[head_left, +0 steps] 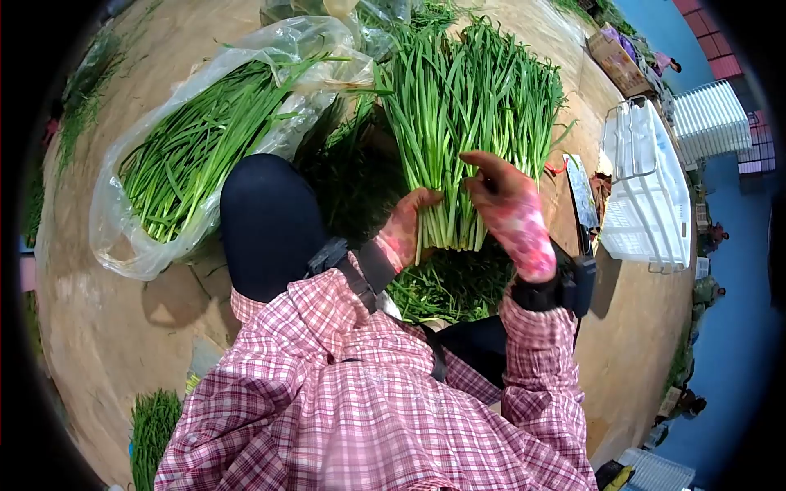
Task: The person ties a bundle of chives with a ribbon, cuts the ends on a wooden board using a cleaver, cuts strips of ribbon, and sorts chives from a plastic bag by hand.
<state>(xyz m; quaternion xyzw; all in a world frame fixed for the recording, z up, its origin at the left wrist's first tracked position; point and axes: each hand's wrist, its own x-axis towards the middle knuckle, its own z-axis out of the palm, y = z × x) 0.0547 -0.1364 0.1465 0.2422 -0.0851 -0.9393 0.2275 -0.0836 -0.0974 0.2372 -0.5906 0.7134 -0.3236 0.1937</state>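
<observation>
Long green garlic chives [458, 106] lie in a thick row in front of me, pale stem ends toward my body. My left hand [401, 229] is closed on the lower stems at the left side, its thumb in front and the other fingers mostly hidden. Over the right part of the stems is my right hand [514, 217], in a pink patterned glove. Its index finger and thumb are apart with a dark gap between them, and I see nothing held there. Below the stem ends lies a heap of loose green trimmings [446, 286].
To the left, a clear plastic bag [110, 221] holds more chives, beside my bent knee [270, 221]. White plastic crates [647, 196] stand at the right. Another bunch of greens [155, 430] is at the lower left. Other people sit along the far right edge.
</observation>
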